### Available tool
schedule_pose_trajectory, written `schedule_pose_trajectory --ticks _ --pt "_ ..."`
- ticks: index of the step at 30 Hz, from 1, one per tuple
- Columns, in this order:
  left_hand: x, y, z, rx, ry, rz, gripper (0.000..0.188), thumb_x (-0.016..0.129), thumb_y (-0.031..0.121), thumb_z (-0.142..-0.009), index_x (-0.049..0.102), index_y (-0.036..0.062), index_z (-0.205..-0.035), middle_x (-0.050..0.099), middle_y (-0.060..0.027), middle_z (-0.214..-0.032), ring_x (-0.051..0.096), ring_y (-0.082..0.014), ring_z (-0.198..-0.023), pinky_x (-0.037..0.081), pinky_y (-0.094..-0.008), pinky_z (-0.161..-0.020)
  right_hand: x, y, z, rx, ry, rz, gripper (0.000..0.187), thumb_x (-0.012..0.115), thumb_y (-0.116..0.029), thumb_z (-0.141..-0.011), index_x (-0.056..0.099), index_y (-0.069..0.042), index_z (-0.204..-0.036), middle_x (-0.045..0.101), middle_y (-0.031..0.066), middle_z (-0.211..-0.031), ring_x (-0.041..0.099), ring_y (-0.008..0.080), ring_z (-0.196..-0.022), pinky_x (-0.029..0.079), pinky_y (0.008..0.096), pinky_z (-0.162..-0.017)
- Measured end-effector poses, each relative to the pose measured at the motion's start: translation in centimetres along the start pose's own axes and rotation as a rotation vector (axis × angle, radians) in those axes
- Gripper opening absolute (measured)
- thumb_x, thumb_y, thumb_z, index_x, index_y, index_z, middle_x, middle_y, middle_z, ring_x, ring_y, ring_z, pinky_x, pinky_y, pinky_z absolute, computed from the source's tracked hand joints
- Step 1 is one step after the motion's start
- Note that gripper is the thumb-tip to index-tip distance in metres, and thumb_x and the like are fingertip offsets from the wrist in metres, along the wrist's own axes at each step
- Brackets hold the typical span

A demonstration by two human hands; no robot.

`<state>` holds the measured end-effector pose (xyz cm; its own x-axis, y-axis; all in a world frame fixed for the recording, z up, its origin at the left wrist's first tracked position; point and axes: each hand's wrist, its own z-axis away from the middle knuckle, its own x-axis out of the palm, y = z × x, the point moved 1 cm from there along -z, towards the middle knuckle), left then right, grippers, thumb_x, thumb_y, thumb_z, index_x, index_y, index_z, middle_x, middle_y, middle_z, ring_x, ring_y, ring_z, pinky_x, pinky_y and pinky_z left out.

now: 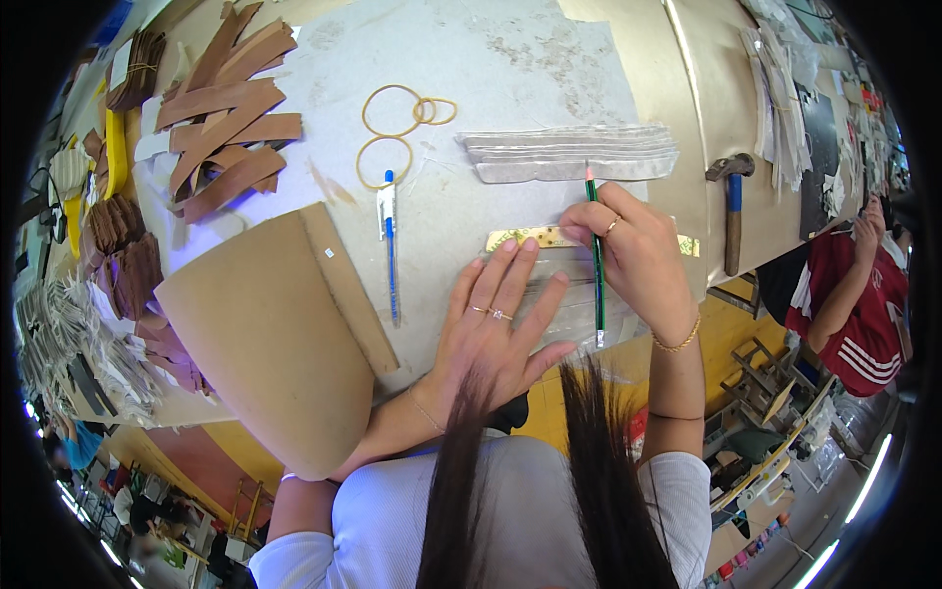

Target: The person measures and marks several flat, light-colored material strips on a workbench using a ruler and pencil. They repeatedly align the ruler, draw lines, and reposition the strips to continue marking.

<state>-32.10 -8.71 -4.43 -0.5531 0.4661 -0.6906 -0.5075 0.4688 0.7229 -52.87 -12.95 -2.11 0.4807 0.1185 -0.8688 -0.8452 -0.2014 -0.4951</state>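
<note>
My left hand (pixel 500 319) lies flat with its fingers spread, fingertips on a narrow yellow patterned strip (pixel 505 239). Closed around a green-and-black pencil (pixel 598 285), my right hand (pixel 633 250) is over the strip's right part. The pencil's pale pinkish end points away from me, by the near edge of a row of grey strips (pixel 559 147); whether it touches them I cannot tell. Its silvery end points toward me. More greyish translucent strips (pixel 579 294) lie beneath and beside my hands, partly hidden.
A blue pen (pixel 391 245) and rubber bands (pixel 383 162) lie left of my hands. Beyond a large tan curved panel (pixel 270 334) are brown strips (pixel 231 113). A hammer (pixel 733 211) rests on the right. A person in red (pixel 854 304) is at far right.
</note>
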Motion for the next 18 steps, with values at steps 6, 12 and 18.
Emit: schedule_pose_trajectory --ticks 6,12,18 --pt "0.3 0.2 -0.2 -0.029 0.043 -0.110 0.061 0.073 0.044 -0.089 0.060 0.0092 -0.138 0.044 -0.0203 -0.156 0.040 -0.0362 -0.145 0.031 -0.0529 -0.116 -0.6 -0.8 0.1 -0.037 0.240 0.080 0.041 0.075 -0.010 -0.085 0.072 -0.014 -0.126 0.059 0.0060 -0.083 0.062 0.0221 -0.080 0.047 0.0316 -0.065" --pt "0.5 0.4 -0.4 -0.029 0.061 -0.159 0.058 0.073 0.046 -0.089 0.063 0.0101 -0.134 0.046 -0.0190 -0.155 0.040 -0.0351 -0.145 0.032 -0.0523 -0.115 1.3 -1.3 1.6 0.164 0.323 -0.503 0.024 0.074 -0.010 -0.093 0.075 -0.005 -0.117 0.064 0.0075 -0.087 0.060 0.0166 -0.075 0.047 0.0275 -0.066" --pt "0.6 0.5 -0.4 -0.025 0.042 -0.216 0.056 0.072 0.047 -0.090 0.064 0.0116 -0.133 0.045 -0.0174 -0.156 0.040 -0.0347 -0.145 0.032 -0.0525 -0.115 1.8 -2.0 1.3 0.305 0.233 -0.511 0.013 0.072 -0.013 -0.096 0.073 -0.001 -0.093 0.068 0.0088 -0.082 0.062 0.0188 -0.069 0.049 0.0300 -0.062"
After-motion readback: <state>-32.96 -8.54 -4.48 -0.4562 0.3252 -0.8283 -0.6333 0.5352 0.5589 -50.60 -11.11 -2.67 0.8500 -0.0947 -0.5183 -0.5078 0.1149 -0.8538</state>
